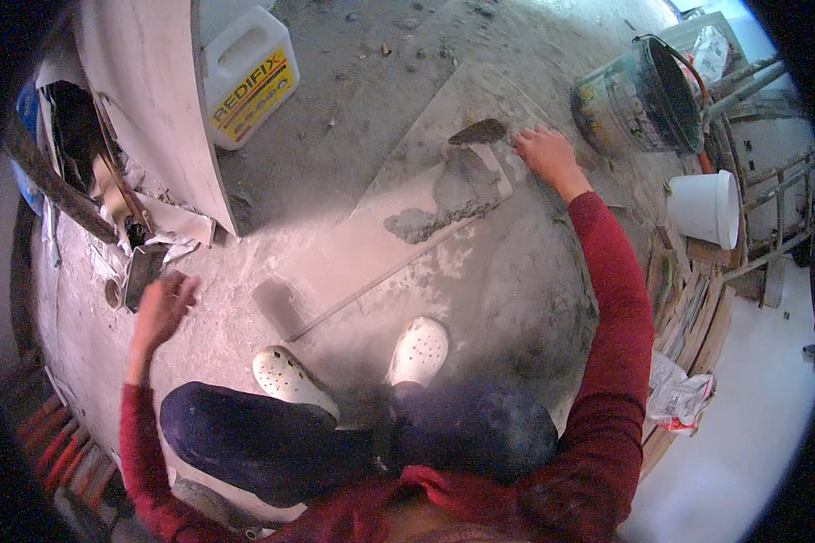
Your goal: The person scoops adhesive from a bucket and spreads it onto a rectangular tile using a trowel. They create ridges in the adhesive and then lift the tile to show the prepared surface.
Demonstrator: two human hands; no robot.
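Note:
On the floor before me lies a long, flat, pale board or tile (335, 262), set diagonally. Wet grey mortar (453, 195) is heaped on its far right part. A dark, elongated object (477, 132) lies at its far end; I cannot tell its kind. My right hand (548, 156) reaches over the floor beside that far end, fingers extended and slightly bent, with nothing visible in them. My left hand (163, 308) hovers at the left, fingers loosely apart, close to a dark box-shaped piece (143, 271) and a small round tube end (112, 292).
A white jerrycan (249, 77) with a yellow label stands far left beside a leaning pale panel (154, 100). At right are a dirty dark bucket (625, 100), a white bucket (702, 208), wooden strips (697, 335) and a crumpled bag (679, 394). My white clogs (418, 351) flank the board's near side.

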